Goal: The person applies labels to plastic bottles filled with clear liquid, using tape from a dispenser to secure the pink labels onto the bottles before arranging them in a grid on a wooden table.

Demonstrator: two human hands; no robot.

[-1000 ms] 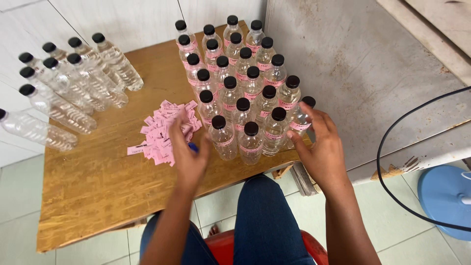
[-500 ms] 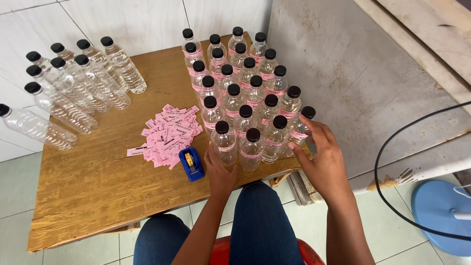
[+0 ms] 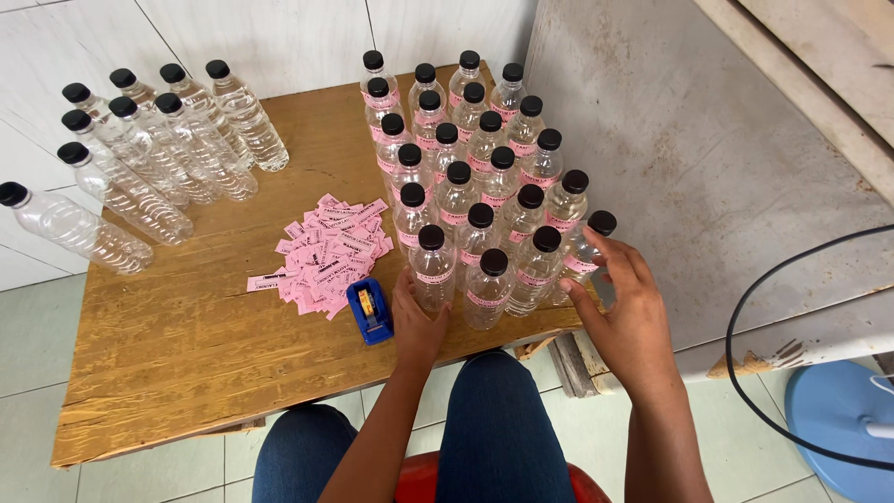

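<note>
A small home workshop: labelled bottles (image 3: pixel 466 177) crowd a wooden table (image 3: pixel 186 345).

From here I see a wooden table (image 3: pixel 168 354) against white wall panels (image 3: pixel 279 37), pale floor tiles (image 3: pixel 28 335) below, a grey slab (image 3: pixel 726 168) on the right, and near right what may be a blue fan base (image 3: pixel 843 419).

Illumination is bright, even and diffuse, consistent with daylight. Shadows are soft and short: faint ones lie beside the clear plastic bottles with black caps (image 3: pixel 480 186) on the brown wooden table (image 3: pixel 186 345). Small specular highlights appear on the bottle shoulders and the white tiled wall (image 3: pixel 279 37). Focus is sharp throughout, with no motion blur. Wide-angle distortion bends straight lines near the frame edges.
</note>
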